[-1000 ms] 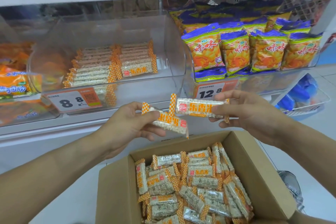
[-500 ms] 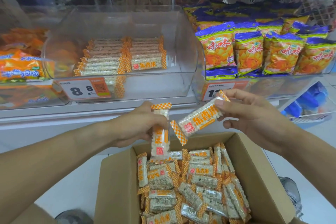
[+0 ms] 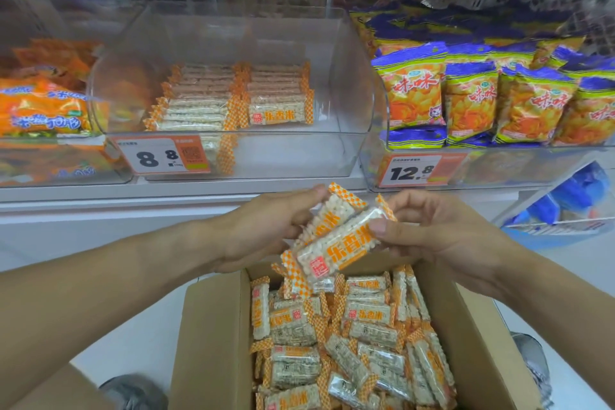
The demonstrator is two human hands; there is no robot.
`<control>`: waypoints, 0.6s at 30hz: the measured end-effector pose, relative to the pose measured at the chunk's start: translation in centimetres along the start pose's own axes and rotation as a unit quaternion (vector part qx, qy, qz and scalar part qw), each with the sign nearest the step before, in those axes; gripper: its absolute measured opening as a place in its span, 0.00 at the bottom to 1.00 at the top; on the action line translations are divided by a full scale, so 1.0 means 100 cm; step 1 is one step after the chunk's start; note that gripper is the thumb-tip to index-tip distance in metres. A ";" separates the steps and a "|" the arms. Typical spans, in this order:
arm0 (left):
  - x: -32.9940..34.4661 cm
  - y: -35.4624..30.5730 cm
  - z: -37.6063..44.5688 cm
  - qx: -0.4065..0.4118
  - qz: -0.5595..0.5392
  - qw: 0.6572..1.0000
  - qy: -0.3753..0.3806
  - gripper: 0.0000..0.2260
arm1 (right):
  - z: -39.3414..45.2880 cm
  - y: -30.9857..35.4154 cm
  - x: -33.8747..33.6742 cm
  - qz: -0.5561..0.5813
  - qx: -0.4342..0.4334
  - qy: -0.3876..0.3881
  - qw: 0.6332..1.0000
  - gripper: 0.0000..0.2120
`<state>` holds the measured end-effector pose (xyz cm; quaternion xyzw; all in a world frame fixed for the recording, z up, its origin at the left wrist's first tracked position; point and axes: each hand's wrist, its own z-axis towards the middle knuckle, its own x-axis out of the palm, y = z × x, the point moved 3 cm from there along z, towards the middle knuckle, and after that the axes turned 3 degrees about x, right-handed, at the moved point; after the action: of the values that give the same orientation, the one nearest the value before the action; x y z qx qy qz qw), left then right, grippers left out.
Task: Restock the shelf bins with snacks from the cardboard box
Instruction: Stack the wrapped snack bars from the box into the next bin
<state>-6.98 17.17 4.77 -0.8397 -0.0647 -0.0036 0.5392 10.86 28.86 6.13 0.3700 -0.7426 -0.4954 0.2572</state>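
An open cardboard box (image 3: 213, 339) below me holds several orange-and-clear rice-bar snack packs (image 3: 352, 343). Above its far edge my left hand (image 3: 263, 226) grips one snack pack (image 3: 327, 213), and my right hand (image 3: 432, 230) pinches a second snack pack (image 3: 342, 248) that lies against the first. Both packs tilt up to the right. Straight ahead on the shelf, a clear middle bin (image 3: 352, 83) with an 8.8 price tag (image 3: 163, 156) holds two rows of the same packs (image 3: 233, 96) at its back left.
Left bin (image 3: 43, 110) holds orange bags; right bin (image 3: 466, 93) holds yellow-and-blue chip bags behind a 12.8 tag (image 3: 416, 171). A white shelf ledge (image 3: 166, 190) runs beneath the bins. A blue basket (image 3: 562, 223) sits low right. Shoes (image 3: 133, 393) show on the white floor.
My two hands have come together, so the two packs that were apart now lie side by side. The left pack swung from hanging down to tilted up.
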 end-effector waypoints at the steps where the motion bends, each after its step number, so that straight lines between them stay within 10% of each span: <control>1: 0.003 -0.001 -0.002 -0.001 0.005 1.000 0.028 0.18 | 0.002 -0.003 0.004 -0.004 0.005 -0.013 1.000 0.19; 10: -0.009 0.000 -0.010 0.042 0.217 0.973 0.069 0.21 | 0.013 -0.008 0.019 -0.239 -0.121 -0.002 0.964 0.29; 18: -0.030 -0.024 -0.028 0.174 0.500 0.844 -0.087 0.24 | 0.016 -0.007 0.045 -0.442 -0.200 0.030 0.874 0.25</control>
<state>-10.07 15.36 7.89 -0.6479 0.3177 0.3505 0.5971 7.17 25.97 4.92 0.6151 -0.3784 -0.6841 0.1026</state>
